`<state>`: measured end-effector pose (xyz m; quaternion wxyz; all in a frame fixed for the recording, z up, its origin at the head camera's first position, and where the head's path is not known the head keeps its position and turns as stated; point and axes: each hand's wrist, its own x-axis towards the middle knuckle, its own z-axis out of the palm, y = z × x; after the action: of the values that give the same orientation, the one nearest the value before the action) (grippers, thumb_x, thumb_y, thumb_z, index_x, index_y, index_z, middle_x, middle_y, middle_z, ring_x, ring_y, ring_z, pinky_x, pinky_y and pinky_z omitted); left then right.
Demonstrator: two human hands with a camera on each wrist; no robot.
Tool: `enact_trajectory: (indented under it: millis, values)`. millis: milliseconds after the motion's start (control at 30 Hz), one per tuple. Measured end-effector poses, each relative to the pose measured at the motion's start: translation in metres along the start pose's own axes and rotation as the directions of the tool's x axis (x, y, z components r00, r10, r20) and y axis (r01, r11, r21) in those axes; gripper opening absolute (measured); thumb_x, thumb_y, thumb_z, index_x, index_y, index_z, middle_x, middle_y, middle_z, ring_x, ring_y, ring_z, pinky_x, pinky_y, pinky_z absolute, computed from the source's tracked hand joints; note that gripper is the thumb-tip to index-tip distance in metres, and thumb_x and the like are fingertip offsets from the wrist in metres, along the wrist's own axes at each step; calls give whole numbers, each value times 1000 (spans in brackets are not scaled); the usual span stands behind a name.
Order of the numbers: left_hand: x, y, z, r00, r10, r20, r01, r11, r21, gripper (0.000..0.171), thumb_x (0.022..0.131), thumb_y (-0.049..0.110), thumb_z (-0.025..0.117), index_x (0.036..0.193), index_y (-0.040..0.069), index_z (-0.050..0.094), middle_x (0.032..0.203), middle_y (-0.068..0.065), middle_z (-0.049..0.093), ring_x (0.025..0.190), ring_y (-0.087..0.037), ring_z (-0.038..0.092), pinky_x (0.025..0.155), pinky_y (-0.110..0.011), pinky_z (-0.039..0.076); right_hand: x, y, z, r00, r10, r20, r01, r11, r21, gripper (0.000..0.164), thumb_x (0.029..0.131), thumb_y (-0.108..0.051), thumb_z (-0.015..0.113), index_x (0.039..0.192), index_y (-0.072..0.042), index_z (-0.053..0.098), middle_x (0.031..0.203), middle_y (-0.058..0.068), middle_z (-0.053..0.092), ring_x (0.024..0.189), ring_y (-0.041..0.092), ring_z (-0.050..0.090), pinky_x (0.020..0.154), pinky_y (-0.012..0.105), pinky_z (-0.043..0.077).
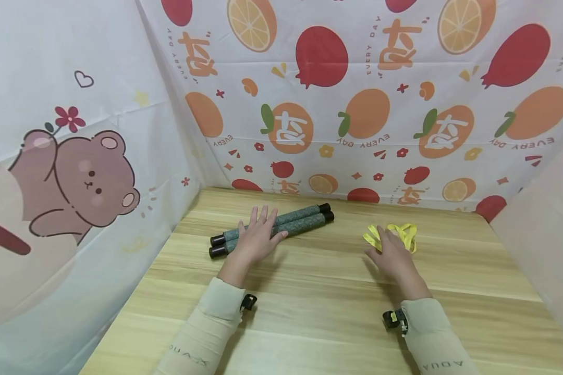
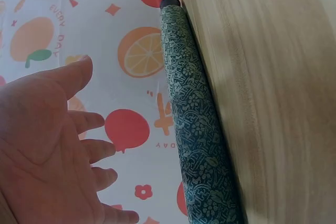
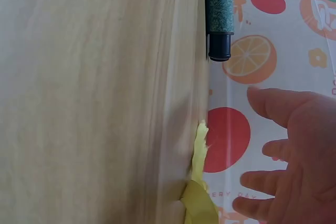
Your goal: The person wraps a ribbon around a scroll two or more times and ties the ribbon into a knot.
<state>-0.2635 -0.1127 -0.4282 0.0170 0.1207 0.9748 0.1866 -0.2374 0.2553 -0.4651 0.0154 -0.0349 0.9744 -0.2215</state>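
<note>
Two rolled scrolls lie side by side on the left of the table: a far scroll [image 1: 297,214] and a near scroll [image 1: 305,224]. Both are wrapped in dark green patterned cloth and have black end knobs. Over their left half is my left hand [image 1: 257,240], fingers spread; the left wrist view shows a gap between it and the patterned roll [image 2: 191,114]. To the right lies a loosely looped yellow ribbon [image 1: 409,235]. My right hand [image 1: 396,258] hovers at the ribbon with loose fingers and partly covers it. No grip on the ribbon [image 3: 199,198] shows in the right wrist view.
The wood-grain table [image 1: 309,312] meets a fruit-print cloth [image 1: 328,120] at the back. A bear-print cloth [image 1: 94,177] hangs on the left, and a pale cloth [image 1: 544,234] on the right.
</note>
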Motion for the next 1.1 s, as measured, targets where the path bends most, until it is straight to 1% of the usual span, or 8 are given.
enact_trajectory:
  millis: [100, 333, 433, 500, 633, 733, 867, 1100]
  values:
    - [0, 0, 1, 1000, 0, 1, 0, 1000, 3, 75, 99, 58, 44, 159, 26, 13, 166, -4, -1, 152, -29, -11, 112, -73, 3, 1, 1, 2, 1000, -9, 18, 9, 1000, 15, 77, 98, -39, 55, 155, 0, 20, 154, 34, 23, 141, 54, 23, 109, 69, 26]
    - [-2, 2, 4, 1000, 12, 4, -12, 1000, 5, 75, 98, 59, 45, 159, 25, 15, 166, -5, -1, 152, -29, -10, 112, -73, 4, 0, 7, 10, 998, -7, 55, 6, 1000, 28, 73, 97, -32, 59, 152, 3, 27, 152, 34, 29, 139, 53, 26, 111, 65, 26]
    - [-3, 2, 6, 1000, 9, 3, -9, 1000, 3, 75, 98, 58, 45, 159, 25, 16, 166, -5, 0, 152, -29, -10, 112, -73, 5, 0, 8, 13, 999, -12, 50, 11, 1000, 17, 72, 92, -25, 65, 150, 2, 32, 149, 32, 35, 138, 52, 31, 109, 65, 30]
    - [-4, 3, 6, 1000, 11, 1, -11, 1000, -2, 74, 98, 57, 46, 159, 25, 17, 166, -5, 1, 152, -29, -9, 112, -73, 4, 0, 9, 14, 999, -20, 50, 19, 1000, 6, 69, 88, -15, 67, 149, 0, 36, 146, 31, 40, 136, 50, 36, 105, 64, 35]
    - [-4, 4, 6, 1000, 27, 3, -27, 1000, -9, 73, 99, 56, 47, 158, 24, 20, 166, -6, 1, 152, -30, -8, 111, -74, 4, 1, 7, 15, 998, -20, 58, 19, 1000, 22, 67, 80, 9, 57, 145, -4, 45, 139, 29, 50, 129, 47, 46, 97, 60, 45]
    - [-4, 5, 7, 999, 39, 9, -39, 999, -6, 73, 99, 57, 45, 158, 22, 21, 166, -7, 1, 152, -31, -8, 110, -75, 4, 2, 6, 15, 998, -29, 50, 27, 999, 40, 71, 76, 19, 48, 142, -5, 49, 131, 27, 56, 122, 45, 52, 95, 57, 47]
    - [-4, 8, 9, 999, 49, 11, -49, 999, -4, 71, 99, 56, 46, 157, 20, 25, 166, -8, 3, 152, -30, -8, 111, -75, 5, 2, 5, 15, 999, -47, 25, 45, 996, 76, 68, 75, 16, 50, 140, -6, 52, 118, 23, 65, 113, 42, 60, 92, 55, 50]
    - [-2, 17, 13, 995, 97, 19, -96, 994, -43, 66, 99, 48, 53, 155, 19, 32, 165, -8, 12, 153, -31, 0, 112, -73, 6, 1, -9, 13, 996, -90, -23, 93, 983, 157, 44, 89, -1, 65, 133, -7, 59, 93, 8, 72, 86, 22, 67, 74, 40, 54]
